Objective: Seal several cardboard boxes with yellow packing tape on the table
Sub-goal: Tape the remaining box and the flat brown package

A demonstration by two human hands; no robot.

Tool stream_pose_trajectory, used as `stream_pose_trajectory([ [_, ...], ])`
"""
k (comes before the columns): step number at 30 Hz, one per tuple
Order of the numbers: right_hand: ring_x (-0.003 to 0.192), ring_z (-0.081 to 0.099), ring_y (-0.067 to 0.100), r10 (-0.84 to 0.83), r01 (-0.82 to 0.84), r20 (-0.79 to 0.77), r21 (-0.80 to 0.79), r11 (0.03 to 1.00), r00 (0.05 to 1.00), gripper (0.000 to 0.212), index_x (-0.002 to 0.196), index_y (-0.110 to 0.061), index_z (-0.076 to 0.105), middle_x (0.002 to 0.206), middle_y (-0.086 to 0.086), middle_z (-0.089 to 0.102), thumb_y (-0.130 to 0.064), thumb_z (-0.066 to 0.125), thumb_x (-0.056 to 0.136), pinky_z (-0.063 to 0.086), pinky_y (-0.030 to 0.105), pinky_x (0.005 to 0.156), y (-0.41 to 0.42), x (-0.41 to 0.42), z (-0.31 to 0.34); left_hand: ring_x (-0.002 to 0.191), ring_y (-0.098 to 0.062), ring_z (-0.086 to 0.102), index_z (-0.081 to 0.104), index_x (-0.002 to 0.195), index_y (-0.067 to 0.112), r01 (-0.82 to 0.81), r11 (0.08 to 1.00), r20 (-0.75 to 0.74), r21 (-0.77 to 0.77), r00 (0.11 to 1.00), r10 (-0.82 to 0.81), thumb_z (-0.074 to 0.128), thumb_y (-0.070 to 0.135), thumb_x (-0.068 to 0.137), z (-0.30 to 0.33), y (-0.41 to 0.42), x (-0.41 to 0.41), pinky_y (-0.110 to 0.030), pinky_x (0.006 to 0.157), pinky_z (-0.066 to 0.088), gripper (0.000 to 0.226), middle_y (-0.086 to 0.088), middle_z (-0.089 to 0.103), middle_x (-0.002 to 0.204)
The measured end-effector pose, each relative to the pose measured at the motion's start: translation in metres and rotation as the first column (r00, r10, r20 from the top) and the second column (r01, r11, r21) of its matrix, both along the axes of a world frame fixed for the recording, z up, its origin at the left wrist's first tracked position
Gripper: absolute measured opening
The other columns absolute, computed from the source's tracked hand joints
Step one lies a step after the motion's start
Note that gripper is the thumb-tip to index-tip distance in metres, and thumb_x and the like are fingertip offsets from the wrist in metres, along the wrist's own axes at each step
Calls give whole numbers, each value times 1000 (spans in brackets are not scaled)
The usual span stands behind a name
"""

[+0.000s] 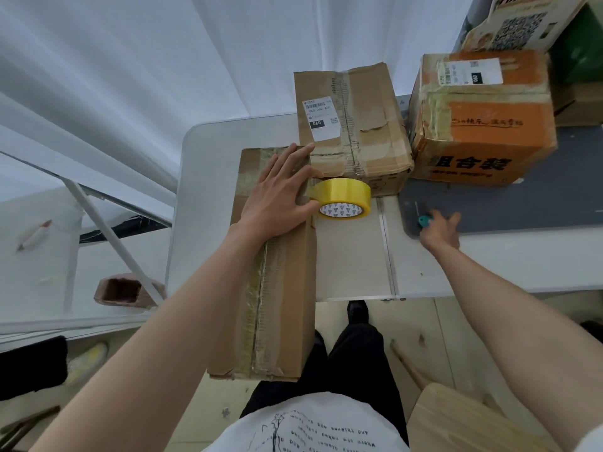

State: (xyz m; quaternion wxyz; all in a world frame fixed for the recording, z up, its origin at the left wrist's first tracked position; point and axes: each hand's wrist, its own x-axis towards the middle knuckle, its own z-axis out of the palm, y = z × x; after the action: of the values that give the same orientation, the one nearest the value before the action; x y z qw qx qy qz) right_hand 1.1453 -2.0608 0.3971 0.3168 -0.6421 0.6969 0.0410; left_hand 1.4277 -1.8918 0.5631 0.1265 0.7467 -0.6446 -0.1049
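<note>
From the head view, the left hand (280,194) lies flat with spread fingers on the long cardboard box (274,272), which overhangs the table (208,190) edge. The yellow tape roll (342,199) sits just right of that box. Farther right, the right hand (440,231) curls around a teal-handled tool (424,220).

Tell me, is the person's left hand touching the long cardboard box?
Touching. The head view shows the left hand lying flat, fingers spread, on top of the long cardboard box, beside the yellow tape roll.
</note>
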Motion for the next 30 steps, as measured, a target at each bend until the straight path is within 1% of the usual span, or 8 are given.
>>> stream_pose_trajectory([
  [5,96,55,38,-40,43,92,-32,999,995,22,125,-8,51,141,20,33,-10,52,103,43,41,85,23,5,-9,156,-14,4,54,132,35,0,1000,14,-5,1000,0,48,53,82,0,0,-1,-41,128,4,54,9,19,167],
  [9,112,58,40,-164,158,209,45,986,964,25,125,-3,46,134,22,48,-8,55,102,48,46,93,41,10,-10,156,-13,4,54,135,36,19,1000,-6,23,1000,-19,49,58,85,4,1,3,-42,127,4,55,9,19,167],
  [12,108,58,30,-294,305,439,49,951,849,28,131,-4,42,124,14,52,-14,50,105,50,38,86,54,21,15,153,-15,13,60,131,36,11,997,8,72,1000,-12,39,66,89,14,-2,6,-42,124,11,56,9,29,162],
  [15,106,64,25,-265,350,650,-2,937,713,32,137,-13,48,126,9,56,-19,49,106,58,33,84,63,37,53,134,-23,32,70,121,34,32,994,115,103,992,-43,24,71,90,32,-24,4,-44,113,28,67,4,48,137],
  [18,84,68,14,-218,366,777,-17,931,591,28,131,-18,58,116,5,62,-18,49,105,57,20,69,79,57,103,117,-25,41,71,125,31,89,971,177,221,976,-130,14,72,97,44,-59,-1,-41,103,31,76,-4,52,118],
  [21,73,67,9,-184,325,850,16,946,493,22,123,-21,59,104,0,62,-15,52,104,58,23,67,101,73,144,89,-19,55,78,102,17,144,943,22,301,987,-158,17,68,102,41,-80,-2,-37,80,44,79,0,52,89],
  [24,73,69,11,-165,253,863,45,966,477,20,123,-18,59,106,0,63,-14,54,104,61,27,69,115,80,162,74,-19,58,66,85,9,177,931,-58,318,984,-167,25,63,103,28,-84,1,-32,63,42,70,-4,59,82],
  [30,75,72,9,-123,176,851,36,984,510,19,122,-16,55,106,-4,62,-15,57,103,59,23,66,123,85,176,87,-14,62,77,110,20,184,864,-206,469,974,-96,26,55,107,35,-100,-1,-23,71,41,61,6,67,98],
])
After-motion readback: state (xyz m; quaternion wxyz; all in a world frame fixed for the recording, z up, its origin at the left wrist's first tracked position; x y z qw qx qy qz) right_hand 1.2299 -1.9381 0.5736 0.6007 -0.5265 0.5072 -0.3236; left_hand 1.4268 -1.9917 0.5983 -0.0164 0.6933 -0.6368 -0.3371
